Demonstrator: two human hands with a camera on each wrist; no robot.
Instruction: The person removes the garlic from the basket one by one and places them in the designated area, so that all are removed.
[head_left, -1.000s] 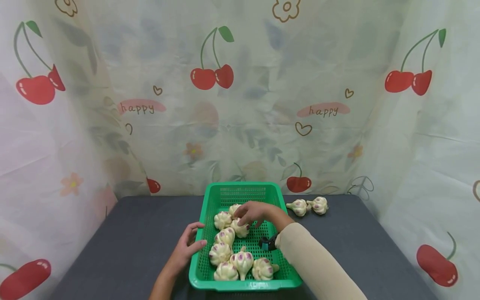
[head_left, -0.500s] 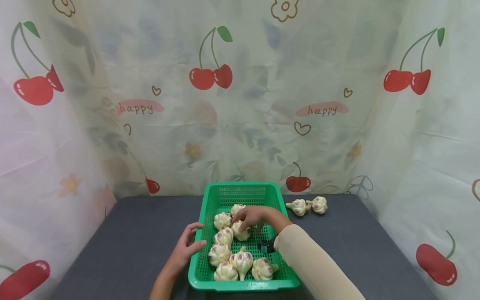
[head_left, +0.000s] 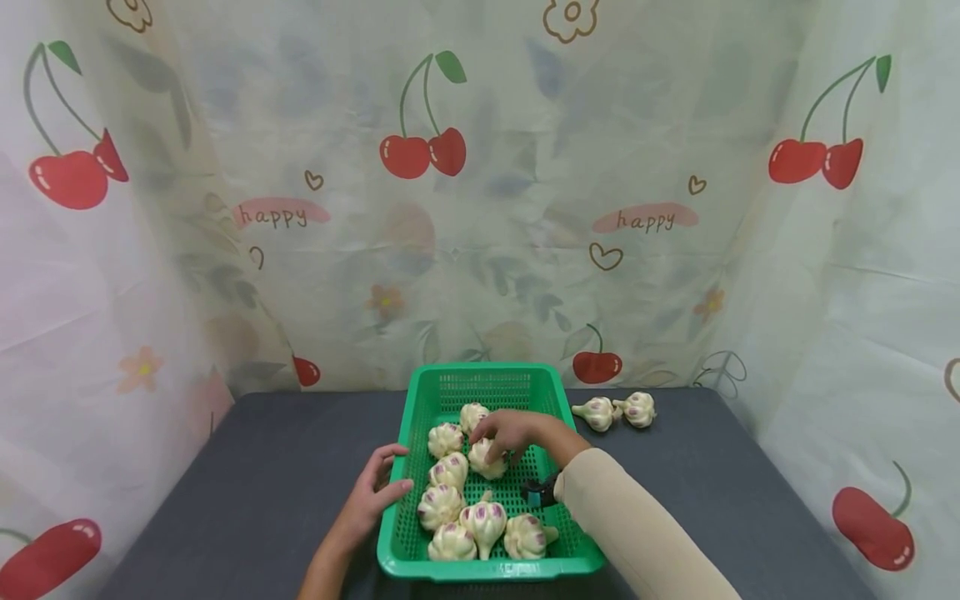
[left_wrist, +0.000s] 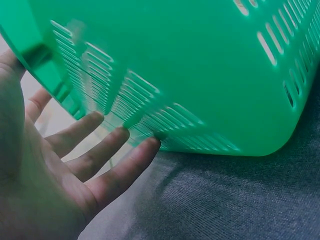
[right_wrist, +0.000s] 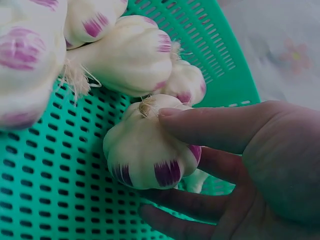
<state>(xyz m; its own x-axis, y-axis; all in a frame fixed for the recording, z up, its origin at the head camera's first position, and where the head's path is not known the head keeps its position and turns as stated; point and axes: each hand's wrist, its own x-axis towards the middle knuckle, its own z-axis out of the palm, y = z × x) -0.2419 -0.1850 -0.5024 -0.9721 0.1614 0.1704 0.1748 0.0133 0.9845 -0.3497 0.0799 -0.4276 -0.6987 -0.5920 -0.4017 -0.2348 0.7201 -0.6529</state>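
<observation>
Basket (head_left: 491, 571): one, green, slotted plastic. Stands on the dark desk (head_left: 292, 483), long sides running away from the person, presumably so both hands can get at it.

Held bulb (right_wrist: 142, 142): garlic, pale, purple-streaked. Located inside the basket, in its farther half; whether lifted off the slotted floor, I cannot tell.

Right hand (head_left: 512, 433): narrowed to the bulb's girth, thumb laid beside the brown tuft, fingers opposite. Such a rounded, lobed body would likely roll under a flat push, hence, I judge, the two-sided hold.

Left hand (head_left: 375, 483): fingers spread, grasping no bulb; at the basket's left wall, thumb by the rim, probably steadying it.

Other bulbs in basket: seven. Three along the near end (head_left: 483, 518), three up the left side (head_left: 440, 507), one farther back (head_left: 472, 415); the right part of the floor lies mostly bare.

Loose bulbs (head_left: 597, 414): two, side by side on the desk beyond the basket's right wall, seemingly within right-arm reach.
</observation>
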